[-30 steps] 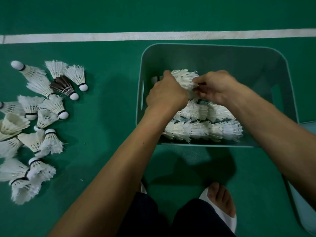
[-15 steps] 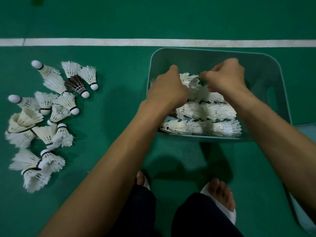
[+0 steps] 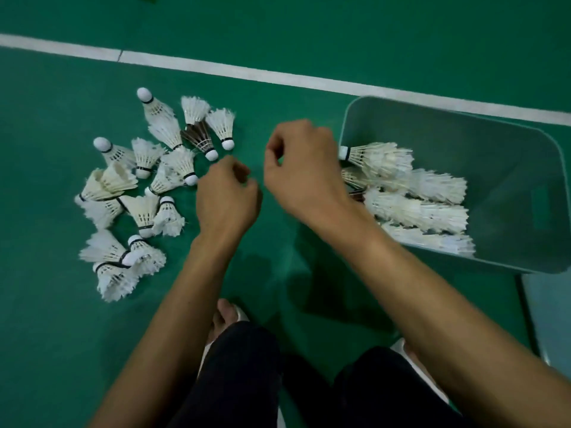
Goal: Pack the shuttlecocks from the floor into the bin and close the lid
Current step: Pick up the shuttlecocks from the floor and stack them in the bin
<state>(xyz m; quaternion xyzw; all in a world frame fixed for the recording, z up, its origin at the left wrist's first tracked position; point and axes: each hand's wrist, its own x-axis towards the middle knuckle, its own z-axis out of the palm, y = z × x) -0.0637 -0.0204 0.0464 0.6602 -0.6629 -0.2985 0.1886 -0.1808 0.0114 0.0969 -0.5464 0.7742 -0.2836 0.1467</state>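
Note:
A pile of white shuttlecocks (image 3: 142,193) lies scattered on the green floor at left, one dark-feathered shuttlecock (image 3: 199,139) among them. The grey-green bin (image 3: 506,168) stands at right with several stacked rows of shuttlecocks (image 3: 411,199) lying in its near half. My left hand (image 3: 227,200) hovers just right of the floor pile, fingers loosely curled, holding nothing. My right hand (image 3: 304,171) hangs between the pile and the bin's left wall, fingers curled and apart, empty.
A white court line (image 3: 278,77) runs across the floor behind the pile and bin. A pale blue flat piece, perhaps the lid (image 3: 548,313), lies at the bin's near right. My feet in white slippers (image 3: 227,316) and dark trousers fill the bottom.
Both hands have left the bin, releasing the shuttlecocks placed there, and moved left toward the floor pile. The view has swung left, so the bin sits farther right.

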